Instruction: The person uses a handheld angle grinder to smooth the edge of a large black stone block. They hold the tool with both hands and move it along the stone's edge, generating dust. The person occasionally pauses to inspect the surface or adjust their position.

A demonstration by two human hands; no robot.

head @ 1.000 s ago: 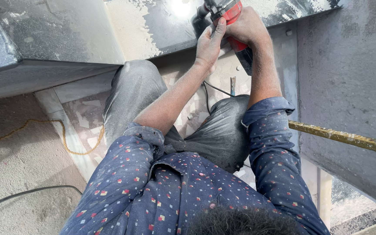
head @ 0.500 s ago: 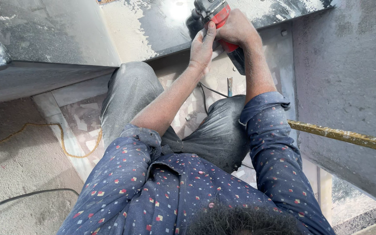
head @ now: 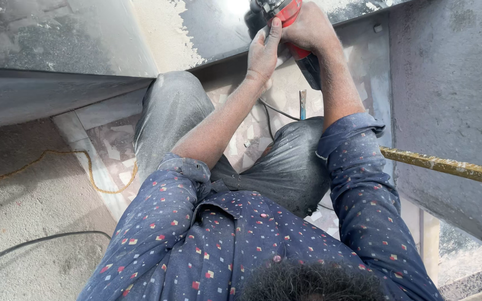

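Hands shifted up-left; red grinder (head: 285, 14) clasped between both (top edge).

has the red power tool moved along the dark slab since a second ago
Cannot tell: the red power tool sits slightly further left in frame, but the dark slab edge shifts with it, so it looks like head-camera motion.

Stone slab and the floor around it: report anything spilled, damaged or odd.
Pale dust coats part of the dark slab beside the red power tool that both hands, left hand and right hand, grip. Dust also greys the trousers. Loose yellow cord and black cable trail across the floor.
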